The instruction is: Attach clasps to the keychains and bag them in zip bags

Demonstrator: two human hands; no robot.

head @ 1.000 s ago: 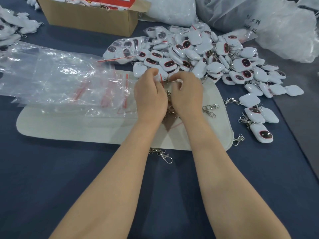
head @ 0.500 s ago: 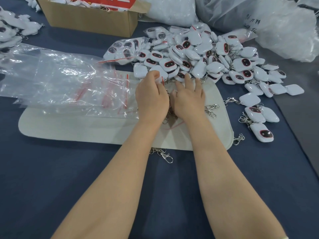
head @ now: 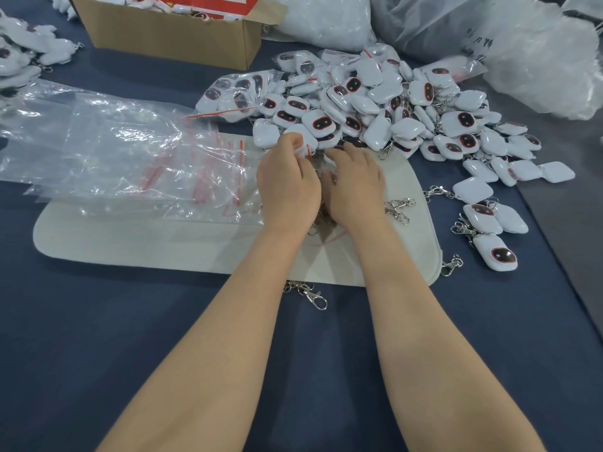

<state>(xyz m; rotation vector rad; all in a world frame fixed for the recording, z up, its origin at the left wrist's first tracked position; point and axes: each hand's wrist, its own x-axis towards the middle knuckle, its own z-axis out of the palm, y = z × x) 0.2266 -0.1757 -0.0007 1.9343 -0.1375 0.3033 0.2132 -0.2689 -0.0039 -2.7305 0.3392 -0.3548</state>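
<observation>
Over the far edge of the grey mat (head: 163, 246) the two hands meet, close against a heap of white keychains (head: 375, 102) with dark, red-rimmed faces. The left hand (head: 287, 187) has its fingers curled and pinches the red-striped mouth of a small zip bag (head: 324, 166). The right hand (head: 355, 187) lies knuckles up just beside it, fingers reaching towards the heap. Its fingertips are hidden, so I cannot tell whether it grips anything.

Loose metal clasps (head: 398, 208) lie on the mat by the right wrist. A stack of clear zip bags (head: 130, 164) spreads to the left. Some bagged keychains (head: 235, 93) sit at the heap's left end.

The cardboard box (head: 169, 37) carries a red panel with white characters, cut off by the frame and unreadable. A big plastic sack (head: 522, 60) shows dark handwritten marks, also illegible.
</observation>
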